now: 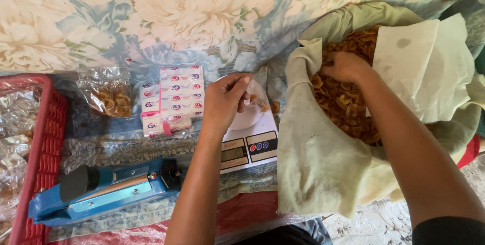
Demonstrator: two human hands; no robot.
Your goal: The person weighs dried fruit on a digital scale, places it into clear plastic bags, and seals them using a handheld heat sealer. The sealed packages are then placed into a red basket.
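Observation:
My left hand [225,101] pinches the mouth of a small clear plastic bag [258,98] that holds a few golden fried chips, just above a white digital kitchen scale [250,141]. My right hand [346,67] is buried in a heap of fried chips [343,103] inside a large sack lined with pale green cloth [323,169], fingers curled among the chips.
A blue impulse heat sealer [101,189] lies at the lower left. A red plastic basket [43,144] holds filled clear bags. A filled chip packet [108,96] and a stack of small label stickers [172,98] lie on the floral cloth [202,12].

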